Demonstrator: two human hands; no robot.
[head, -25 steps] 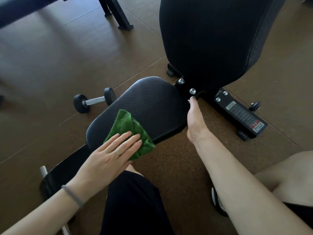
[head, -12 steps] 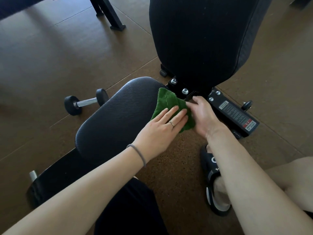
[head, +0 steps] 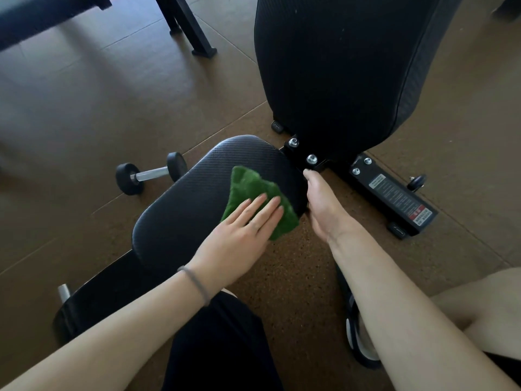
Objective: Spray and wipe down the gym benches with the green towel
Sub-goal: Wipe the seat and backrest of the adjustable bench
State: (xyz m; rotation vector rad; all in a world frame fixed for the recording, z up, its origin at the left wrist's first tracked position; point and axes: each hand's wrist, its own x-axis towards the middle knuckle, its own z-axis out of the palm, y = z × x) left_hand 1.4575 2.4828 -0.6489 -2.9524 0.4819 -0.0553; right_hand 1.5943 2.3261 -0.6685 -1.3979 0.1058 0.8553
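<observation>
1. Head view: my left hand lies flat on the green towel, fingers straight and together. I judge that spreads the pressure over the cloth so it drags evenly instead of bunching.
2. The towel sits on the seat pad, toward the end nearest the upright back pad, with 1 corner hanging just over the pad's near edge. I'd say that is because the edge and the seam by the hinge collect sweat and need covering too.
3. My right hand rests against the near side of the seat pad, close to the hinge bracket with its 2 bolts. A fingertip reaches up by the bracket; I cannot tell whether the other fingers curl under the pad or only press on it. As I see it, this hand braces the seat so it does not rock under the wiping.
4. No spray bottle shows, so my judgement is that this is the wiping step and the seat is partly done, with the back pad yet to do.
5. A small dumbbell lies on the floor just beyond the seat, apart from the bench. The base bar with its warning label runs off to my right.
6. My knee and a shoe show at the bottom of this view; I am low beside the bench, which keeps both hands within reach of the pad.
</observation>
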